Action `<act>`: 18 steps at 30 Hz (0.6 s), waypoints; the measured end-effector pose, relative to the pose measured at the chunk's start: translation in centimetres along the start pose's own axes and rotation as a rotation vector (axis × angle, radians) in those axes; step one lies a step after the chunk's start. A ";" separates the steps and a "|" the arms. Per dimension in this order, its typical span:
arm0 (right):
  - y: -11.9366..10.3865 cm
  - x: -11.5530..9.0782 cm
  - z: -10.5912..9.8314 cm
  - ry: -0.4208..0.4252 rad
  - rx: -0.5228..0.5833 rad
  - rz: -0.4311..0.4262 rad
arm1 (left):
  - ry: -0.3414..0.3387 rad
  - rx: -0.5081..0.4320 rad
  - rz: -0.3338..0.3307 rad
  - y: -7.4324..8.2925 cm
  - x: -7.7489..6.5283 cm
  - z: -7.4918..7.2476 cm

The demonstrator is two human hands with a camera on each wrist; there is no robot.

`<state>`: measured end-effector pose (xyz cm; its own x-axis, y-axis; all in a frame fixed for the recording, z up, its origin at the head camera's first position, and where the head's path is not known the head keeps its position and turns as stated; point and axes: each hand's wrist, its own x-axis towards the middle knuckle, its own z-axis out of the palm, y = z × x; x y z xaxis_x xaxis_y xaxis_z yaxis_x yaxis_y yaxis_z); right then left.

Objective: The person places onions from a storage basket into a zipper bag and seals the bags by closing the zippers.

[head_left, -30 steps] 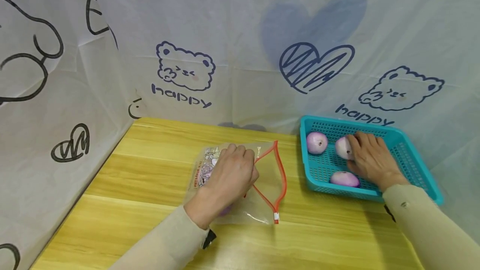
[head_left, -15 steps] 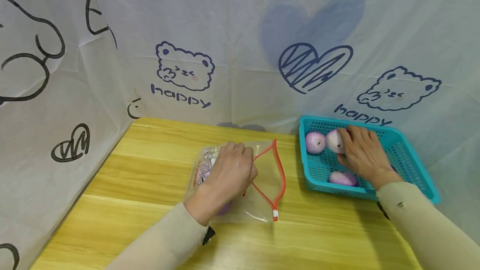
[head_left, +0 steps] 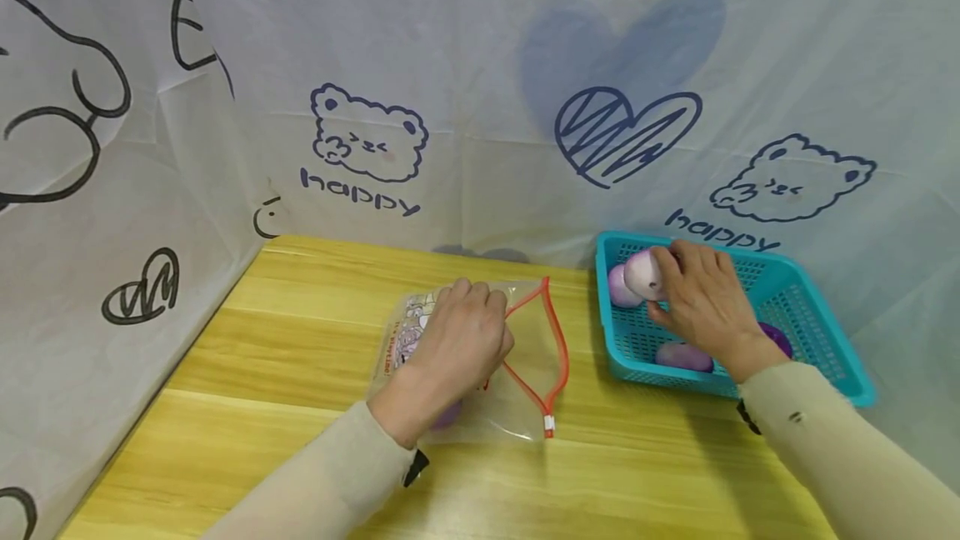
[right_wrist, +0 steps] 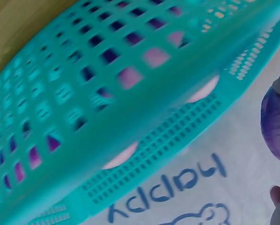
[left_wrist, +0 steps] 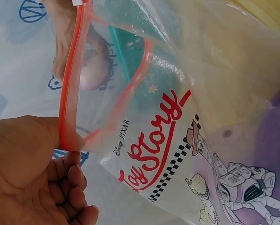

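In the head view my left hand (head_left: 468,336) holds a clear zip bag (head_left: 513,419) with an orange-red closure, its mouth gaping to the right. The left wrist view shows thumb and fingers pinching the bag's orange-red edge (left_wrist: 70,101); purple, round contents (left_wrist: 276,126) show through the printed plastic. My right hand (head_left: 705,302) grips a purple-and-white onion (head_left: 642,275) over the left part of a teal basket (head_left: 626,369). Behind it sits another onion (head_left: 621,290), partly covered. A third onion (head_left: 684,357) lies near the front wall, and a darker purple one (head_left: 777,338) shows beside my wrist.
The basket stands at the right of a yellow wood-grain table (head_left: 300,332), close to a white printed cloth (head_left: 480,182) hanging behind. Another stretch of the cloth borders the table's left edge. The basket's raised side wall (right_wrist: 107,84) fills much of the right wrist view.
My right hand has moved left and up with the onion, which now overlaps the one behind it. The dark purple onion has come into sight. My left hand stays on the bag.
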<state>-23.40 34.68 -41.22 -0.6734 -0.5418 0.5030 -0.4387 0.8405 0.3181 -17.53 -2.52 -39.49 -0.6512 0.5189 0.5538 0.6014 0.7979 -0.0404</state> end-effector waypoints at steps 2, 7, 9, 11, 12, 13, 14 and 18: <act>-0.6 0.3 -0.4 0.008 0.009 -0.007 | -0.009 -0.001 -0.004 0.0 0.0 0.0; -2.3 1.0 -1.3 0.047 0.039 -0.022 | 0.014 -0.004 -0.001 -0.1 0.1 -0.1; -3.2 1.4 -1.7 0.066 0.057 -0.026 | 0.036 -0.011 -0.002 -0.2 0.2 -0.2; -4.0 1.8 -2.1 0.085 0.077 -0.036 | 0.058 -0.019 -0.006 -0.3 0.3 -0.4; -4.5 2.0 -2.3 0.094 0.087 -0.042 | 0.067 -0.024 -0.008 -0.3 0.3 -0.5; -4.9 2.2 -2.5 0.100 0.096 -0.048 | 0.074 -0.027 -0.009 -0.4 0.4 -0.6; -5.4 2.4 -2.7 0.107 0.104 -0.055 | 0.080 -0.030 -0.011 -0.4 0.5 -0.8; -7.4 3.2 -3.5 0.160 0.143 -0.085 | 0.101 -0.042 -0.014 -0.5 0.7 -1.4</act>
<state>-20.28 26.78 -39.17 -0.5322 -0.5932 0.6040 -0.5775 0.7761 0.2534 -17.66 -2.93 -37.92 -0.6113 0.4723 0.6351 0.6124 0.7906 0.0016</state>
